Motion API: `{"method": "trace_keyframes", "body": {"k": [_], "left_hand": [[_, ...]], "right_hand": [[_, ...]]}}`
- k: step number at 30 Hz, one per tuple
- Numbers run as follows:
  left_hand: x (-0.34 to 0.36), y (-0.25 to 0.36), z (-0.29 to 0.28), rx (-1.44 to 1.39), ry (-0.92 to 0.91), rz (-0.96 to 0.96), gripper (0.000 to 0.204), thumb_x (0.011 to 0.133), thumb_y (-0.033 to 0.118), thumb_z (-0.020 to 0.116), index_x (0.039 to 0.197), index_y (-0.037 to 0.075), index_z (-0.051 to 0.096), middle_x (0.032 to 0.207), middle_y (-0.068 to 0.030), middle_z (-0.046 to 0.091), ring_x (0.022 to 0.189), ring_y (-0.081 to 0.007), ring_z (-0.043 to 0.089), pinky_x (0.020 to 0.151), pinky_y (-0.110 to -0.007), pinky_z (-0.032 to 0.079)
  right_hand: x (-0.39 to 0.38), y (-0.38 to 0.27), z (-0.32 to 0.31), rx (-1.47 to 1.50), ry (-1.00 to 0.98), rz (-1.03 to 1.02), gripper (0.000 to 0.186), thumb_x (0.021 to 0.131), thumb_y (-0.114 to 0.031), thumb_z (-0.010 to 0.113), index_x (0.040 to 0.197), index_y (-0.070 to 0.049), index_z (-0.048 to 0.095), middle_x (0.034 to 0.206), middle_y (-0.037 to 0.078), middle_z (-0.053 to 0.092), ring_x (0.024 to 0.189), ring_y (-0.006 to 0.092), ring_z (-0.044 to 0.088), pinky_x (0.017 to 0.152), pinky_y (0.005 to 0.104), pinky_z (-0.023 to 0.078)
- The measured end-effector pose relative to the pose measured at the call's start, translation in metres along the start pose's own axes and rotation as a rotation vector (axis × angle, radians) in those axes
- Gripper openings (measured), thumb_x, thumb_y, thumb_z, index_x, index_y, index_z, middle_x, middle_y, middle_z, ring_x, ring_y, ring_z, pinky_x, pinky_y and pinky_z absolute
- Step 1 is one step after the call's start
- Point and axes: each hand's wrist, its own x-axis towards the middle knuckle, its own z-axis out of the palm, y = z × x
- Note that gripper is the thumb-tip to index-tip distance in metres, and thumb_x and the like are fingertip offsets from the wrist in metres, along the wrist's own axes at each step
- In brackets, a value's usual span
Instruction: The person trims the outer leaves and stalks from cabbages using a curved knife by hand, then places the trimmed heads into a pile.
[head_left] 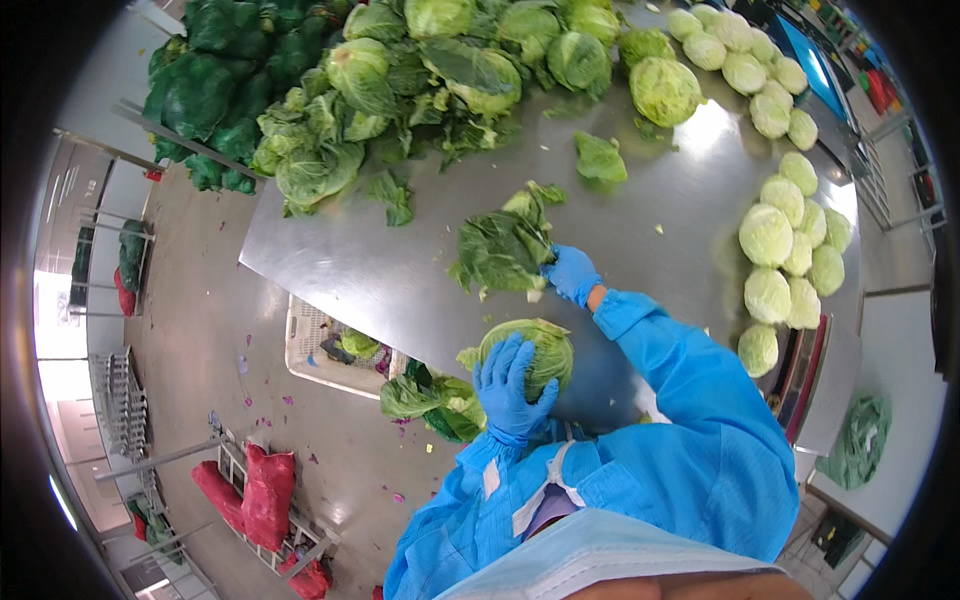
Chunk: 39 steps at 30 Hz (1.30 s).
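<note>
My left hand (508, 388), in a blue glove, is spread over a green cabbage (552, 350) and holds it at the near edge of the metal table, close to my body. Farther forward, my right hand (573, 276), gloved in blue too, is closed at the right side of a bunch of dark green outer cabbage leaves (500, 248). Its fingertips are partly hidden by the leaves. A single loose leaf (600, 158) lies beyond that bunch.
Untrimmed cabbages (465, 75) are heaped along the far side of the metal table (320, 235). Pale trimmed cabbages (768, 235) line the right side, near a screen (805, 50). A white crate (345, 375) with leaves stands below the left edge. Red sacks (268, 495) lie at lower left.
</note>
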Motion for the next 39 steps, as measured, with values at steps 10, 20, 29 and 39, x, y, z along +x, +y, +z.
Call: {"method": "trace_keyframes", "body": {"k": [10, 20, 29, 39], "left_hand": [[0.012, -0.037, 0.001, -0.535, 0.201, -0.568, 0.061, 0.072, 0.014, 0.081, 0.125, 0.002, 0.053, 0.136, -0.0185, 0.049, 0.125, -0.0320, 0.047, 0.109, -0.041, 0.034], [0.017, -0.033, 0.021, -0.550, 0.182, -0.509, 0.058, 0.078, 0.009, 0.078, 0.129, 0.000, 0.052, 0.138, -0.0164, 0.049, 0.127, -0.0274, 0.047, 0.108, -0.039, 0.037], [0.027, -0.039, 0.011, -0.434, 0.032, -0.382, 0.061, 0.072, 0.023, 0.083, 0.125, 0.003, 0.058, 0.137, -0.0174, 0.051, 0.127, -0.0334, 0.047, 0.108, -0.044, 0.036], [0.029, -0.046, 0.010, -0.401, 0.028, -0.341, 0.061, 0.071, 0.021, 0.083, 0.123, 0.002, 0.060, 0.134, -0.0188, 0.054, 0.124, -0.0343, 0.050, 0.105, -0.043, 0.039]], "right_hand": [[-0.225, -0.038, -0.064, 1.339, -0.471, 0.569, 0.042, 0.099, -0.024, 0.048, 0.136, -0.005, 0.047, 0.078, 0.009, 0.066, 0.059, 0.0122, 0.059, 0.053, 0.0261, 0.049], [-0.181, -0.050, -0.062, 0.225, -0.206, 0.013, 0.017, 0.091, -0.026, 0.056, 0.097, -0.011, 0.060, 0.083, 0.013, 0.065, 0.071, 0.0353, 0.063, 0.063, 0.0431, 0.050], [-0.118, -0.025, -0.045, 0.015, -0.487, -0.109, 0.015, 0.085, -0.021, 0.058, 0.092, -0.008, 0.057, 0.072, 0.017, 0.063, 0.065, 0.0381, 0.063, 0.060, 0.0476, 0.050], [-0.105, -0.021, -0.022, -0.048, -0.520, -0.057, 0.019, 0.081, -0.016, 0.058, 0.093, -0.003, 0.056, 0.076, 0.022, 0.065, 0.072, 0.0419, 0.064, 0.066, 0.0507, 0.050]]}}
